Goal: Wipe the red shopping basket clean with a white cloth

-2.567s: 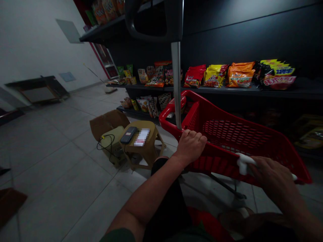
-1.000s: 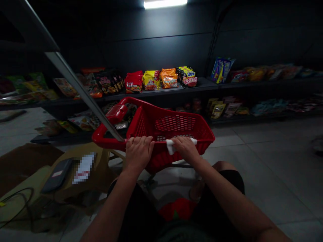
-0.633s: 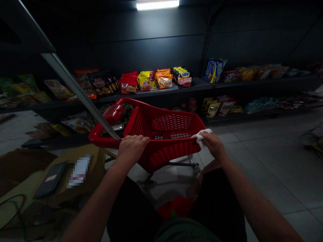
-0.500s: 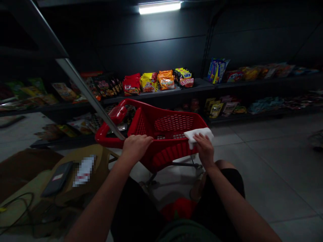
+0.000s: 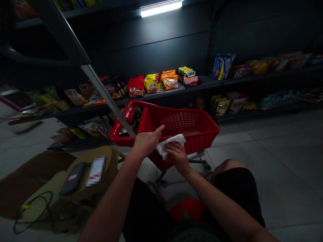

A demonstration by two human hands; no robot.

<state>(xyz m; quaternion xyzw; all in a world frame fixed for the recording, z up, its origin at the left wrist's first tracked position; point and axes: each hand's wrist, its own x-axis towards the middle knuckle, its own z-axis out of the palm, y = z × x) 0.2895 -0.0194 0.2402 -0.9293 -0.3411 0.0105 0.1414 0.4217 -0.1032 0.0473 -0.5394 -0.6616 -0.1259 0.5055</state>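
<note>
Holding a white cloth (image 5: 178, 138), the right hand (image 5: 178, 155) is at the near side of the red cart (image 5: 199, 143); its fingers are bent over the cloth, and the cloth lies across the near rim of the cart, partly hanging outside of it. The left hand (image 5: 148, 143) rests on the same rim of the cart, near the foot of the metal pole (image 5: 107, 97). One finger of it points out above the rim; the other fingers are hidden, so one cannot tell whether they grip the rim or only lie on it.

The two hands are close together at the cart, and this is perhaps the first risk: the cloth could bunch against the left hand if the right one moves toward it. The cart stands on wheels (image 5: 207, 166), so, in judgement, it could roll or turn under a sideways push when the left hand does not hold it firmly. The loose edge of the cloth could catch at the holes of the cart wall.

To the left of the cart is a stool (image 5: 112, 154) with a dark device (image 5: 73, 178) on it; a swinging left elbow could perhaps knock this device off.
</note>
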